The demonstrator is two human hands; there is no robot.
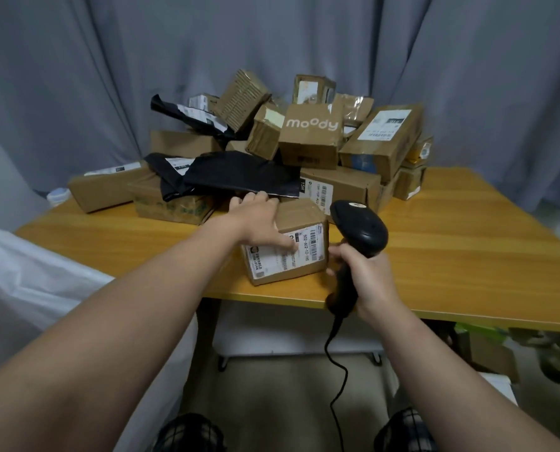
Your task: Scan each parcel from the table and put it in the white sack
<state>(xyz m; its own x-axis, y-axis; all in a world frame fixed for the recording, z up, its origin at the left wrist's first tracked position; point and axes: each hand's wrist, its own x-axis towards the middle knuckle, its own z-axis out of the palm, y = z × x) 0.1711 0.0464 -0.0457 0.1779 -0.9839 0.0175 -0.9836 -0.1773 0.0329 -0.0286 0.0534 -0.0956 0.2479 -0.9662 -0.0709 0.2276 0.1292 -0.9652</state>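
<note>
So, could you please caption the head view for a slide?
Left hand holds a small brown cardboard parcel; right hand grips a black corded scanner.

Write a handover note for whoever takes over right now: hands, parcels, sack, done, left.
Left hand grips the small brown cardboard box with a white label at the front edge of the yellow wooden table.
Right hand holds the black corded handheld scanner beside it.
White plastic sack at the table's left; contents unseen.
Done: box singled out, label showing; scan unconfirmed.
Left: scan, bag it, then the heap of cardboard boxes and black mailers behind.
</note>
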